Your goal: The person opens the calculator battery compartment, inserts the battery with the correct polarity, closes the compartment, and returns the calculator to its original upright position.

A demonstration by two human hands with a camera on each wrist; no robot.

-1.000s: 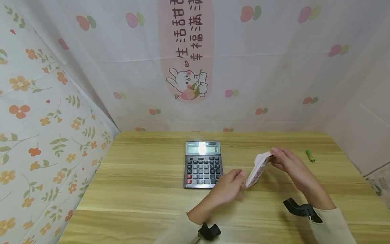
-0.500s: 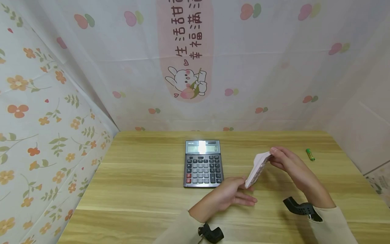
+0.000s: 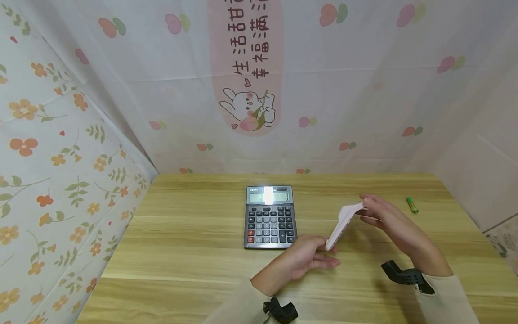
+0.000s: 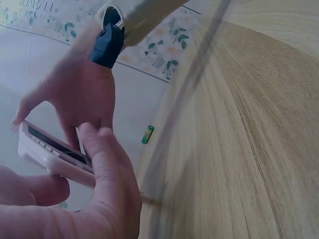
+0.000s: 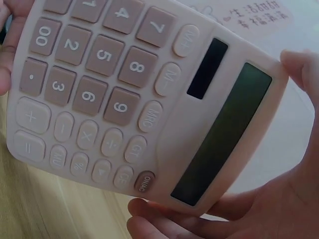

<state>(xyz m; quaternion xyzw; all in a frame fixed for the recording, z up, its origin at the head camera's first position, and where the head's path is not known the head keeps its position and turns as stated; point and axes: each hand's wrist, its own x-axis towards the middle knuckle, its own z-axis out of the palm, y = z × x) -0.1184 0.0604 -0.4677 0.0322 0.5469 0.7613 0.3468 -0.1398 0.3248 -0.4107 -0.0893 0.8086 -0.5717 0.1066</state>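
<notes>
Both hands hold a pink calculator (image 3: 342, 225) above the table, tilted with its edge toward the head view. My left hand (image 3: 304, 257) pinches its lower, key end; in the left wrist view the thumb (image 4: 47, 190) lies on one side and the fingers on the other. At the display end, my right hand (image 3: 390, 225) grips with the thumb at one corner and the fingers along the opposite edge. The right wrist view shows the calculator's face (image 5: 164, 114), with brown number keys and a dark, blank display (image 5: 224, 134).
A dark grey calculator (image 3: 270, 218) lies on the wooden table (image 3: 182, 243), its display reading 0, just beyond my left hand. A small green battery (image 3: 412, 205) lies right of my right hand. Patterned cloth (image 3: 323, 90) hangs behind the table.
My left hand has shifted its grip on the pink calculator's lower end, its fingers now spread below. My right hand has moved slightly right, spreading from a corner pinch to a wider hold.
</notes>
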